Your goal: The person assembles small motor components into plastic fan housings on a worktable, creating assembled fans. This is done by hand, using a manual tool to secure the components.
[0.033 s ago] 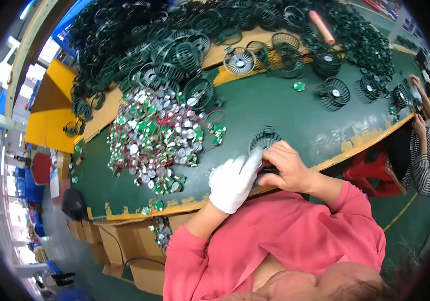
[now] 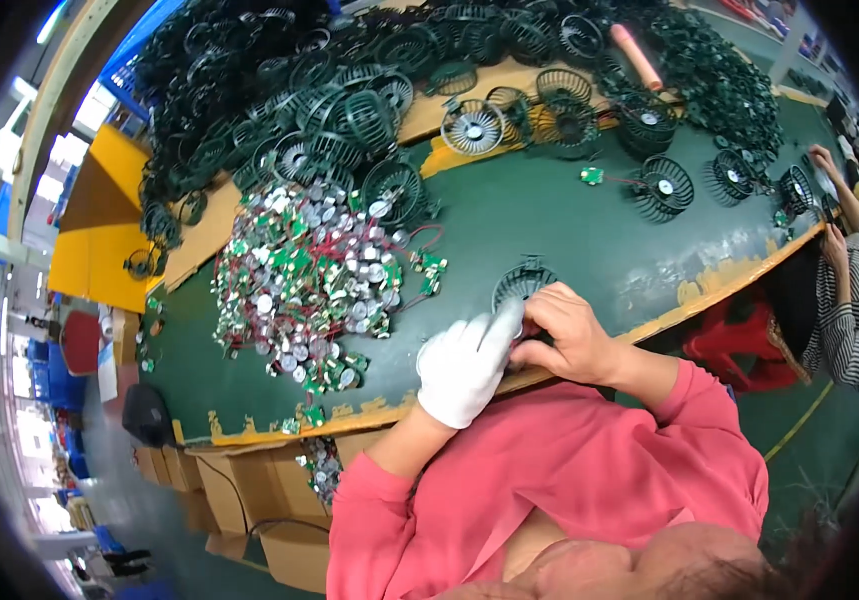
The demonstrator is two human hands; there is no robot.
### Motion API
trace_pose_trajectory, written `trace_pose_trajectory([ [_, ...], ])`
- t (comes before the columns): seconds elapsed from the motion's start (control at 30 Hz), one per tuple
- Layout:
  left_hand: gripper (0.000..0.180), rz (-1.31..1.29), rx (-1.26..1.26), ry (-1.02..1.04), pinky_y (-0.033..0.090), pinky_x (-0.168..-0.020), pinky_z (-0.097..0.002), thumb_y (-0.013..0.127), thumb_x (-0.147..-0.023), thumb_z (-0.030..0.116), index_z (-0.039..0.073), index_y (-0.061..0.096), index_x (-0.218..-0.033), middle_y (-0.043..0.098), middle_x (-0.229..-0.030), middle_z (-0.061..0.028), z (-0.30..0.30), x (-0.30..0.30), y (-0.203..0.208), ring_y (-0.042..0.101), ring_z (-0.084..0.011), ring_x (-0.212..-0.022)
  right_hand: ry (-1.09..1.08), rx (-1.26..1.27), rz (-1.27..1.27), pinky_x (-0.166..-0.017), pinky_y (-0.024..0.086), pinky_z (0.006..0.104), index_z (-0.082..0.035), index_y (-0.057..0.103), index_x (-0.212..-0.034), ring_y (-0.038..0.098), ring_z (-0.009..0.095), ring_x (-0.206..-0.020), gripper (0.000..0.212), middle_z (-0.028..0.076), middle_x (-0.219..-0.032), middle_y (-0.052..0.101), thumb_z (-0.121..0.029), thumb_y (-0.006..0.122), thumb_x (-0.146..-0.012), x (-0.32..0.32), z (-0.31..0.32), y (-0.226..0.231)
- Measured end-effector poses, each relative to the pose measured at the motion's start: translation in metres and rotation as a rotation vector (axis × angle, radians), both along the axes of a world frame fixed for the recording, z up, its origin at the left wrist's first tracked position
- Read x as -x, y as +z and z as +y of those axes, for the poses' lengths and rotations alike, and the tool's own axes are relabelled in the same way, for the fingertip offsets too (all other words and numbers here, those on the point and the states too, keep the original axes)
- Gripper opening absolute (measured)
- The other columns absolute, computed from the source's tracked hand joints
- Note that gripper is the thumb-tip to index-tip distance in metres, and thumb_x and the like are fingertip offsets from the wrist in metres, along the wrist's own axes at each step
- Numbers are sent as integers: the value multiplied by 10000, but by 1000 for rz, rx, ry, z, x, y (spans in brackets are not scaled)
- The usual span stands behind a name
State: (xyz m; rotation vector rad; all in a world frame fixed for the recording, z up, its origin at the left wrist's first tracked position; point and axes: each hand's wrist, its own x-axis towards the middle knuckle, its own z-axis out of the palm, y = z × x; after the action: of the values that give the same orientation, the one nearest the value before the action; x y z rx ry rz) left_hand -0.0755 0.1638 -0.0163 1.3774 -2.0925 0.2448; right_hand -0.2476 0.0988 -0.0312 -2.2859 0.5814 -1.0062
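Note:
A dark round fan cage (image 2: 521, 279) is at the front of the green table, partly covered by my fingers. My left hand (image 2: 464, 370), in a white glove, is closed around its near left side, fingers bent over it. From the right, my bare right hand (image 2: 571, 335) meets the gloved fingertips, thumb and fingers pinched together. What lies in that pinch is mostly hidden; only a dark, reddish bit shows between the hands. Left of them lies a heap of small silver motors with green circuit boards and red wires (image 2: 299, 280).
Dark fan cages (image 2: 359, 115) are piled along the back. Several fans with motors stand at the right, one (image 2: 666, 187) wired to a green board (image 2: 591, 176). A pink rod (image 2: 637, 58) lies behind. Another person in striped sleeves (image 2: 844, 330) works at far right, near a red stool (image 2: 739, 345).
My right thumb has drawn in toward the gloved fingers, closing the gap under the right fingertips. The whole view has shifted slightly; the fan cage stays by my hands.

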Motion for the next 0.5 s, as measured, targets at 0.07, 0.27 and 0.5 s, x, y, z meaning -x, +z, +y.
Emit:
trace_pose_trajectory([
  [0.07,482,1,36,-29,450,-501,-299,646,-724,179,123,598,-1201,541,-758,8,-5,3,-2,533,-150,-605,-20,-40,-2,-693,406,354,-50,526,-803,524,261,-668,357,60,-707,522,-332,740,-755,5,-4,-1],
  [0.27,537,-58,-29,-233,489,-582,-313,645,-729,166,111,549,-1255,578,-908,-30,-28,-2,7,579,-185,-723,-109,-68,70,-667,405,343,-54,550,-789,542,249,-661,273,61,-716,546,-268,717,-760,16,-3,10],
  [0.5,748,-78,-506,-450,521,-743,-417,692,-714,430,92,434,-1328,533,-1224,-169,-84,-2,15,630,-336,-918,-276,200,329,-692,401,370,-92,600,-929,573,237,-705,246,51,-747,581,-224,704,-750,22,-9,-1],
])
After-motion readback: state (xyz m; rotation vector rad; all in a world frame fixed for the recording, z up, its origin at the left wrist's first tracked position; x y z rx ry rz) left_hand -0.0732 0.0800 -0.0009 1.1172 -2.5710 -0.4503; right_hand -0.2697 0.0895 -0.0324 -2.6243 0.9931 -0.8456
